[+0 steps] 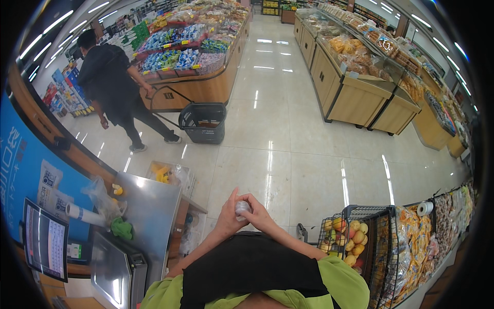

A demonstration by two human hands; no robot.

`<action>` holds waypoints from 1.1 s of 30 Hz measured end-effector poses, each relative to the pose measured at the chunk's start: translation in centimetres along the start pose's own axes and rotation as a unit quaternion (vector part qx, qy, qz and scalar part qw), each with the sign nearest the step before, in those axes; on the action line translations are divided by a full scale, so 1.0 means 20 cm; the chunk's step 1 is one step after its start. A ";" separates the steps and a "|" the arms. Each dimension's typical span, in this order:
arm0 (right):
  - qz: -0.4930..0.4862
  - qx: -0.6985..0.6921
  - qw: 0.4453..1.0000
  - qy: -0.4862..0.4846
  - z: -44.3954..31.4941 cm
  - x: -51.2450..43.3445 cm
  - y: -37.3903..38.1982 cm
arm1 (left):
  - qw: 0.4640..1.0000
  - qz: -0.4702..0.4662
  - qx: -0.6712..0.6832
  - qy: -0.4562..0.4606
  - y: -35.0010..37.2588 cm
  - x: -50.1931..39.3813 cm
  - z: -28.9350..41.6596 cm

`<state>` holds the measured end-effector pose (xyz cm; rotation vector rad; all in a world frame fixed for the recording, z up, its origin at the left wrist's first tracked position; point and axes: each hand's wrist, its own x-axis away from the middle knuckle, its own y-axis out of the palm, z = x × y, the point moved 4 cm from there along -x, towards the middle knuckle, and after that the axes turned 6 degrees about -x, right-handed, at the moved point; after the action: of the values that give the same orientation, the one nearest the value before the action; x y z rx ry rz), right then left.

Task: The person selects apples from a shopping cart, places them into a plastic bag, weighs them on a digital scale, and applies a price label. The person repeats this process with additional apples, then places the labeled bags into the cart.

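Observation:
Both my hands meet in front of my black apron, over the tiled floor. Between them is a small, round, whitish translucent object [242, 208], perhaps a roll of tape or film; its exact kind cannot be told. My left hand [228, 217] holds it from the left, one finger pointing up. From the right, my right hand [259, 213] has its fingers curled over it. To the left stands a steel counter [148, 204] with a plastic bag [101, 199], a green crumpled item [122, 228] and a white roll [85, 215] on it.
A weighing scale [112, 270] and a screen [45, 239] stand at lower left. At right is a wire basket of fruit [353, 235] beside packaged goods. A person [112, 77] at upper left pulls a dark shopping basket [203, 125]. Wooden display bins [357, 102] line the aisle.

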<state>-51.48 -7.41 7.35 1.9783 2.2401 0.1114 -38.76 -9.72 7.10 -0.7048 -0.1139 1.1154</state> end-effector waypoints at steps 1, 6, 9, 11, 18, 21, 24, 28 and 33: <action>-0.010 -0.062 0.998 0.028 0.01 0.00 0.00 | 0.996 -0.018 0.056 -0.062 0.02 0.01 -0.04; -0.037 -0.248 0.962 0.107 0.02 0.03 0.03 | 0.910 -0.219 0.322 -0.141 0.11 0.07 -0.09; -0.040 -0.261 0.959 0.104 -0.01 0.04 0.04 | 0.865 -0.269 0.385 -0.178 0.15 0.09 -0.09; -0.043 -0.266 0.957 0.104 -0.02 0.04 0.04 | 0.872 -0.255 0.388 -0.157 0.16 0.09 -0.08; -0.033 -0.274 0.960 0.035 -0.01 0.02 -0.04 | 0.957 -0.171 0.168 -0.164 0.16 0.08 -0.17; -0.039 -0.356 0.929 0.091 0.03 0.04 -0.07 | 0.995 -0.047 0.036 -0.085 0.09 0.04 -0.17; -0.048 -0.369 0.919 0.127 0.07 0.04 -0.06 | 0.995 0.064 -0.078 0.007 0.03 0.03 -0.13; -0.056 -0.283 0.953 0.089 0.04 0.02 -0.05 | 0.987 0.051 -0.150 -0.014 0.02 0.03 -0.17; 0.020 0.343 0.909 -0.235 -0.23 0.09 -0.05 | 0.980 -0.052 -0.157 -0.110 0.00 0.03 -0.34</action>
<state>-53.41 -5.52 11.61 2.0167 2.0549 -1.1678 -35.63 -12.35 1.57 -0.8431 -0.5183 1.0820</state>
